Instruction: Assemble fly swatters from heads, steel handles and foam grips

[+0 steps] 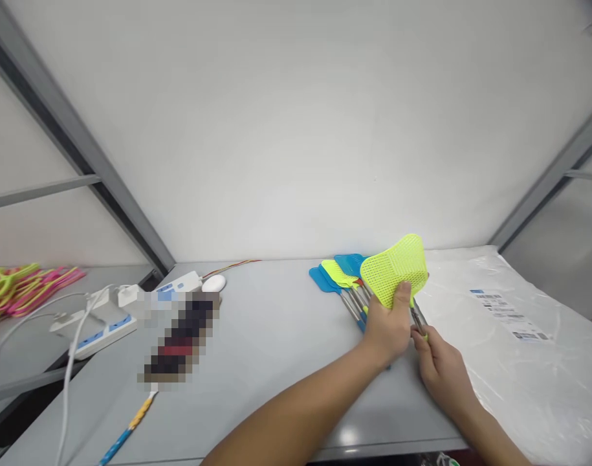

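A yellow-green fly swatter (395,265) is raised over the right half of the table, its perforated head upward. My left hand (390,323) grips the lower part of that head, thumb across its front. Lower down, my right hand (438,366) is closed around the metal handle. Behind my left hand lies a row of other fly swatters, with blue heads (325,279) and a yellow-green head (339,273); their handles are partly hidden by my hand and forearm.
A plastic-wrapped package (533,369) with a printed label (509,315) covers the table's right side. On the left are a power strip (106,333) with white cables, a round white object (213,283) and a pixelated device (182,343) on a cord. Pink and yellow items (24,291) lie far left.
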A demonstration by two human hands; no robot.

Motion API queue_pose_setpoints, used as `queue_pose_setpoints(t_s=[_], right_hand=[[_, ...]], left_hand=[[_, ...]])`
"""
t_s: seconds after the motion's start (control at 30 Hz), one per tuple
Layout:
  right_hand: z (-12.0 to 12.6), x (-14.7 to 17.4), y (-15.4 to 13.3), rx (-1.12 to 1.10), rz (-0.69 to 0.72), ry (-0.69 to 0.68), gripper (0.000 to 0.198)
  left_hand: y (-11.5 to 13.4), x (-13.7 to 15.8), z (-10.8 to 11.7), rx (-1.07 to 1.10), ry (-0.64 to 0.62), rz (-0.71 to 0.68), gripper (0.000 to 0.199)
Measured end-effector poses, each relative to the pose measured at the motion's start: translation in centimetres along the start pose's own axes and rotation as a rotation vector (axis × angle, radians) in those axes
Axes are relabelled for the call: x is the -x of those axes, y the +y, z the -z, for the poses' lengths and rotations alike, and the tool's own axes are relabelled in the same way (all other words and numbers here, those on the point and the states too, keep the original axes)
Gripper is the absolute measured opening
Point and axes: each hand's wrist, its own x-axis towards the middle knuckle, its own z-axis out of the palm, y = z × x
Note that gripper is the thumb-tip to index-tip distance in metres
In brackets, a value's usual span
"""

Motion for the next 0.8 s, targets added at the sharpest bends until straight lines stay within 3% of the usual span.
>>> queue_pose_setpoints(t_s=[0.13,0.33,0.43,0.53,0.63,0.8], right_hand=[[0.5,-0.1,-2.1,-0.15,-0.114,-0.082,0.027],[0.8,-1.1,-7.0,-0.947,-0.513,-0.65,0.034],[0.1,-1.6,-8.7,-1.129,-0.611,-0.736,0.034],[-0.8,-1.9,-9.7,-1.087,-0.634,-0.705,0.035],[-1.2,-2.2,-10.6,-0.88,-0.6,-0.63,0.038],[-1.2,-2.9,-11.5,-0.333,-0.3,-0.394,0.037]], left_hand=[[1.8,-0.4,0.8,0.023,-0.054,0.002,0.042],[4.3,-1.1,4.3,0.145,-0.093,0.15,0.046],[4.0,-1.1,6.1,0.215,-0.067,0.21,0.049],[3.6,-1.0,7.2,0.253,-0.004,0.222,0.05],[3.7,-1.0,7.6,0.272,0.027,0.226,0.048],[3.6,-1.6,8.0,0.296,0.069,0.286,0.05]])
